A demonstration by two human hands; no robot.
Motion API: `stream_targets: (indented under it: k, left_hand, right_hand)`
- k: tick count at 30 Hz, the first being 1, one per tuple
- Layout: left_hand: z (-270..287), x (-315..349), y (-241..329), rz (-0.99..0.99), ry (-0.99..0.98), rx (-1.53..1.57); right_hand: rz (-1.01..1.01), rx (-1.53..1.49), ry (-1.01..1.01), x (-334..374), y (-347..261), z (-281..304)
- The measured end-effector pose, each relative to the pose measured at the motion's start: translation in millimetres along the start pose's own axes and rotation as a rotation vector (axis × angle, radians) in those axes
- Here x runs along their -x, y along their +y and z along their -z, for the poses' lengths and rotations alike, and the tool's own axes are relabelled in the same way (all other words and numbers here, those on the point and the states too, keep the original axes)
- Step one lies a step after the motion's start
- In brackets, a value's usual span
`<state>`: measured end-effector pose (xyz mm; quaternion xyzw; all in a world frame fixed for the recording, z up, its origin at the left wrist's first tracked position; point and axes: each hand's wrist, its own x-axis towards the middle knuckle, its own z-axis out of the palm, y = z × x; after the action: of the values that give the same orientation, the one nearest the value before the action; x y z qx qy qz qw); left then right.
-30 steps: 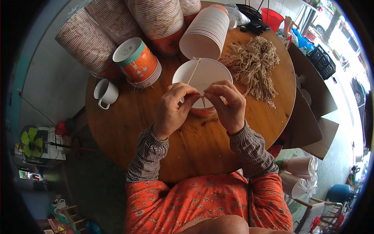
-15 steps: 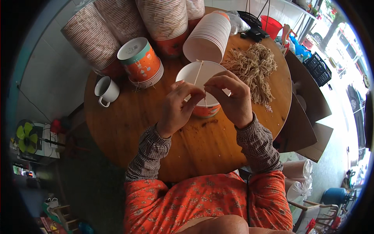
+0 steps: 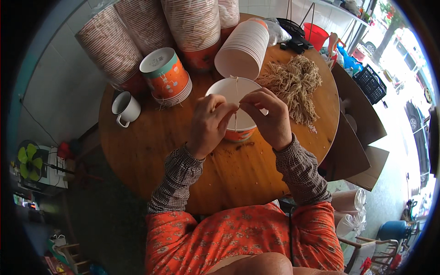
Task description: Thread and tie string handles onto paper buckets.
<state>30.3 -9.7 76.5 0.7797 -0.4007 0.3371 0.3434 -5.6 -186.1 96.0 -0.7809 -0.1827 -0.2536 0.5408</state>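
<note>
While orange tub (image 3: 239, 135) is seen ctr. frame, string (image 3: 237, 86) is pinched over it w/ L fingers (image 3: 223, 110) & R fingers (image 3: 255, 101).

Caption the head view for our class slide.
Left hand and right hand pinch a cord over an open tub.

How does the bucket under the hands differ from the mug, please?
The bucket is wider than the mug. The bucket is orange outside; the mug is white with a dark rim. The mug has a handle; the bucket has a cord across its mouth. Both are open-topped.
</note>
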Motion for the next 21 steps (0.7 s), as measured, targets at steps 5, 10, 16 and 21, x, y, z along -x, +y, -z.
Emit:
stream_targets:
  k: [5, 10, 16, 21]
  left_hand:
    - [-15, 9, -5, 0.314, -0.063, 0.626]
    - [-11, 9, -1, 0.581, -0.179, 1.044]
    - [-6, 9, -8, 0.591, -0.177, 0.966]
    - [-4, 7, -10, 0.677, -0.201, 0.989]
  right_hand:
    - [0.023, -0.038, 0.026, 0, 20, -10]
    - [-0.160, -0.225, -0.113, -4, 25, -11]
    - [-0.135, 0.025, -0.210, -2, 26, -6]
    - [0.014, 0.166, -0.090, 1, 28, -7]
